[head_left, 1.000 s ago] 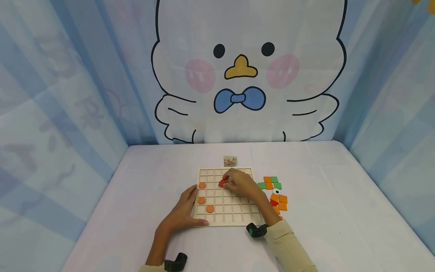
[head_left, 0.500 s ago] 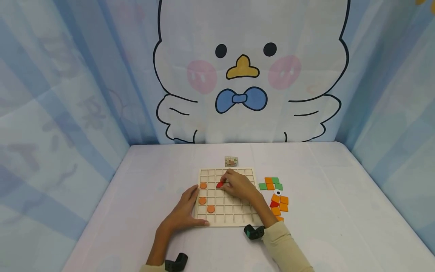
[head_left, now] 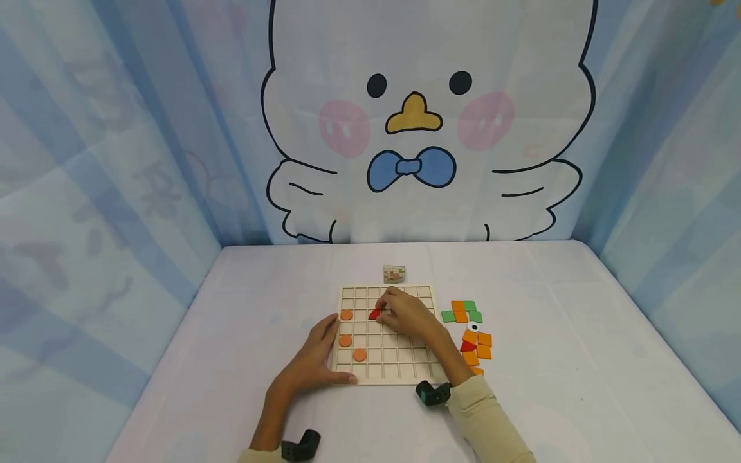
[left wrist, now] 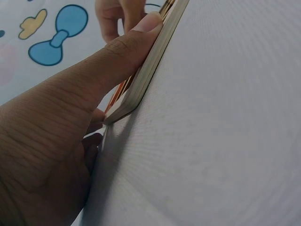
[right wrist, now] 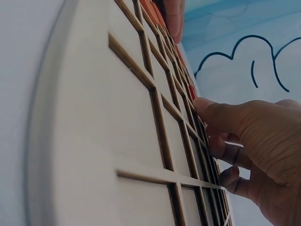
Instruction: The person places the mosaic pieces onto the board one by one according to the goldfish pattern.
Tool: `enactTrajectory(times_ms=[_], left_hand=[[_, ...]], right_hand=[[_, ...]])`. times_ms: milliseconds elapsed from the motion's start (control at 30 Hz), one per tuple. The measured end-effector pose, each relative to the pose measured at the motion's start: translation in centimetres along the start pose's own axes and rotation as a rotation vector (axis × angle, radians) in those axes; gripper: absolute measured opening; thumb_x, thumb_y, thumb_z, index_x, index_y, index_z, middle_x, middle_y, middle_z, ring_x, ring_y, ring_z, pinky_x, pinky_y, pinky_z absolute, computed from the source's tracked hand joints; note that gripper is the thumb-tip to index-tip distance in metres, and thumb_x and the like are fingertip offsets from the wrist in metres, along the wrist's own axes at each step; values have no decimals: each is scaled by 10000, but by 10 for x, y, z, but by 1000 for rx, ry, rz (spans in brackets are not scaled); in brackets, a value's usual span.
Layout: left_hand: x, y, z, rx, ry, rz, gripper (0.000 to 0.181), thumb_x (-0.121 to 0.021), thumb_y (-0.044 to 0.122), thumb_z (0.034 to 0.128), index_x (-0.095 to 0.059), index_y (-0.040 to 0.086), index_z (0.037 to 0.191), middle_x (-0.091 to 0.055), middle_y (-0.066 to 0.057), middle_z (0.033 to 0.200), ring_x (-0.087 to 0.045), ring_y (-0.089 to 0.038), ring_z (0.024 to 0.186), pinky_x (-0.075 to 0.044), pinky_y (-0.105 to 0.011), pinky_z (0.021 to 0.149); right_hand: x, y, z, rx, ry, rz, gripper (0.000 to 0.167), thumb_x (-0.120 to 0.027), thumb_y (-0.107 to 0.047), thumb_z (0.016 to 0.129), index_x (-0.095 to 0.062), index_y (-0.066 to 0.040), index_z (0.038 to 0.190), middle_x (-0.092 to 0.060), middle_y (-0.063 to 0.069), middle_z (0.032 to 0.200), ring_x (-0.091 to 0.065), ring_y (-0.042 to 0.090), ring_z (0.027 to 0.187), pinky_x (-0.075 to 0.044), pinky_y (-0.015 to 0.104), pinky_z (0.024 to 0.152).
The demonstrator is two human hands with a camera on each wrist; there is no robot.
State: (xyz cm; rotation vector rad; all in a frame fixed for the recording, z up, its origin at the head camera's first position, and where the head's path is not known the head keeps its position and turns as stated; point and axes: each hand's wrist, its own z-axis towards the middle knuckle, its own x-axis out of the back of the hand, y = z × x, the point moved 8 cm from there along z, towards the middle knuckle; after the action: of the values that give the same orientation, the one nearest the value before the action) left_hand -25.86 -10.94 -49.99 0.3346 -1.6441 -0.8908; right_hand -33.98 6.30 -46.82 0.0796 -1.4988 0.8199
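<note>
A square wooden grid board (head_left: 382, 372) lies on the table. My left hand (head_left: 312, 357) holds its near left corner, thumb along the front rim and fingers at the left side. In the left wrist view, the thumb (left wrist: 127, 44) lies over the board's edge. My right hand (head_left: 408, 315) pinches a small red piece (head_left: 374, 314) with a curved edge, at a cell in the board's upper middle. Its thumb touches the red piece (right wrist: 192, 92) in the right wrist view. Three orange discs (head_left: 345, 341) sit in cells on the left. The right hand and forearm hide part of the board.
Loose orange and green tiles (head_left: 460, 311) lie right of the board. Nearer are a round eye piece (head_left: 473, 326), another red piece (head_left: 467, 346) and several orange tiles (head_left: 484, 352). A small patterned card (head_left: 394, 274) lies behind the board. Curtains enclose the table.
Over the first half second my right hand shifts slightly left with the red piece and brings it down flatter on a cell. Since then it stays there. The left hand keeps its hold on the board.
</note>
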Motion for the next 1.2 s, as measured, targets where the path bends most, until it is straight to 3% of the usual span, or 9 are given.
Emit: enactTrajectory(times_ms=[500,800,1200], left_hand=[[-2,-1,-2,13,-5,6,1260,-858,553,649,-158,37,1559,-111,-119,1635,-128,-316,1510,-261,-526,1180],[-2,-1,0,11,-2,8,1261,-858,559,644,-155,63,1566,-120,-114,1633,-140,-312,1506,-266,-528,1177],[-3,-2,2,32,5,30,1262,-845,587,639,-168,61,1565,-130,-120,1631,-158,-318,1500,-271,-534,1174]], right_hand=[[0,1,-2,0,4,26,243,-719,-280,895,-707,-112,1072,-614,3,1077,-550,109,847,-519,310,794],[10,3,-9,-7,22,5,243,-709,-244,904,-705,-101,1100,-636,36,1141,-621,169,986,-532,361,909],[30,27,-25,-20,74,-38,197,-706,-200,903,-710,-89,1066,-646,45,1084,-588,134,830,-532,333,765]])
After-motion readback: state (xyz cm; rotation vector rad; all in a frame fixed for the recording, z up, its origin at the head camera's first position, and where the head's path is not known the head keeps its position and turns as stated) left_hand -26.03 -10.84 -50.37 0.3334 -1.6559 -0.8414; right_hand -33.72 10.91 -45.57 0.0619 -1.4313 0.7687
